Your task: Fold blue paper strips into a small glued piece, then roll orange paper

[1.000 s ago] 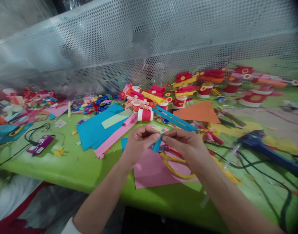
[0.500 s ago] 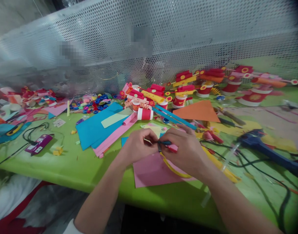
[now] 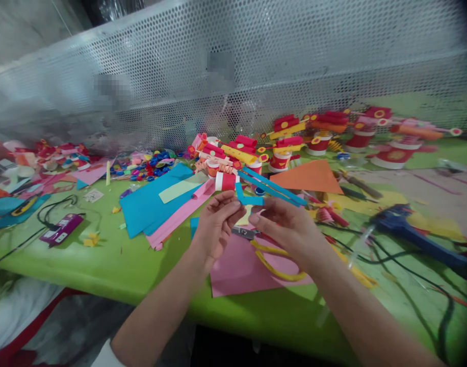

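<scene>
Directly between hands point(image 3: 215, 224) point(image 3: 290, 230): blue strip point(image 3: 252, 201)

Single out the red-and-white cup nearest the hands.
The paper cup lying on its side, just beyond the left hand; the cups to its right stand upright, farther back, topped with rolled paper.

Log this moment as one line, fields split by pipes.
left hand: holding bent blue strip | right hand: at strip's right end, grip unclear | below: yellow-handled scissors over pink sheet
</scene>
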Demonstrator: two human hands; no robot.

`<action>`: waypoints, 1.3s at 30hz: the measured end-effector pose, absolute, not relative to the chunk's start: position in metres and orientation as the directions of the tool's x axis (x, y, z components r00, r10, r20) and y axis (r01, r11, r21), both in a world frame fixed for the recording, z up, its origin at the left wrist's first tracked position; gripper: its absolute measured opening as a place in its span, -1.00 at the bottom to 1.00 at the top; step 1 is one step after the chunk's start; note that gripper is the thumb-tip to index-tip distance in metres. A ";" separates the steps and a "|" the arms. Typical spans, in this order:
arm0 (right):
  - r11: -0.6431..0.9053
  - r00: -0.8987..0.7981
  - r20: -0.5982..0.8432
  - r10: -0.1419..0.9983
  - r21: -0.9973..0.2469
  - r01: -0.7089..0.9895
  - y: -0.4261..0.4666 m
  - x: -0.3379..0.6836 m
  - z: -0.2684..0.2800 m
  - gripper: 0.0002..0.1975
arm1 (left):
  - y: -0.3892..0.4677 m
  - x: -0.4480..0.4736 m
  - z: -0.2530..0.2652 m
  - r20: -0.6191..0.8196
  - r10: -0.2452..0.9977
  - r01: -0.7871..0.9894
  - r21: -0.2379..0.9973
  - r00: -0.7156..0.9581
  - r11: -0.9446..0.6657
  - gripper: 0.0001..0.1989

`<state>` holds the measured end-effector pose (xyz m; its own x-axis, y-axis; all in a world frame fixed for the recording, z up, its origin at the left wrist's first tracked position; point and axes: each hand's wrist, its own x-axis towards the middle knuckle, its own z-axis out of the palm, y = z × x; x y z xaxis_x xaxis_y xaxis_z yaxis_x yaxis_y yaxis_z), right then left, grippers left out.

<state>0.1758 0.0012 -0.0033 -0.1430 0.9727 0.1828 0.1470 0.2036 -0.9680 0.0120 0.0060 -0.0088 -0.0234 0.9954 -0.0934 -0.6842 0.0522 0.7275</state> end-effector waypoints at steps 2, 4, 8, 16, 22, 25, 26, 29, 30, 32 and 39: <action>0.197 -0.138 0.179 0.974 -0.971 0.135 0.003 0.171 -0.008 -0.61 | 0.004 0.017 -0.012 -0.081 0.997 -0.707 0.706 -0.021 0.042 -0.67; 0.200 -0.101 0.190 0.976 -0.975 0.099 0.003 0.167 -0.009 -0.65 | 0.002 0.021 -0.015 -0.064 0.997 -0.719 0.695 -0.037 0.018 -0.66; 0.210 -0.045 0.209 0.977 -0.977 0.037 0.000 0.165 -0.007 -0.70 | -0.003 0.029 -0.017 -0.022 0.997 -0.689 0.724 -0.080 -0.040 -0.69; 0.209 -0.035 0.206 0.978 -0.963 0.169 -0.001 0.173 0.001 -0.80 | -0.008 0.021 -0.009 0.078 0.994 -0.497 0.867 0.074 -0.031 -0.75; 0.224 -0.189 0.174 0.966 -0.931 0.288 -0.002 0.179 0.007 -0.81 | -0.001 0.003 -0.002 -0.034 0.973 -0.295 0.950 0.230 0.103 -0.79; 0.223 -0.184 0.177 0.967 -0.935 0.274 -0.001 0.178 0.008 -0.81 | 0.001 0.000 -0.003 -0.066 0.962 -0.312 0.938 0.264 0.150 -0.76; 0.220 -0.176 0.178 0.968 -0.938 0.267 -0.001 0.178 0.008 -0.81 | 0.001 0.000 -0.003 -0.069 0.962 -0.323 0.933 0.265 0.156 -0.75; 0.218 -0.149 0.183 0.972 -0.938 0.270 -0.001 0.178 0.007 -0.82 | 0.001 0.001 -0.006 -0.039 0.968 -0.336 0.934 0.248 0.124 -0.75; 0.216 -0.142 0.183 0.973 -0.939 0.269 -0.001 0.178 0.006 -0.82 | 0.001 0.001 -0.006 -0.028 0.971 -0.339 0.934 0.238 0.110 -0.75; 0.211 -0.121 0.185 0.975 -0.944 0.255 -0.001 0.178 0.006 -0.81 | 0.001 0.002 -0.007 -0.019 0.976 -0.350 0.932 0.215 0.095 -0.76; 0.194 -0.122 0.168 0.978 -0.950 0.244 0.001 0.177 0.005 -0.82 | 0.001 0.003 -0.004 -0.051 0.983 -0.356 0.928 0.177 0.113 -0.76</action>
<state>0.1765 0.0015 0.0047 -0.1221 0.9782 0.1683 0.2438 0.1939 -0.9502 0.0027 0.0008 -0.0041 0.1774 0.9828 -0.0515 -0.3562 0.1128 0.9276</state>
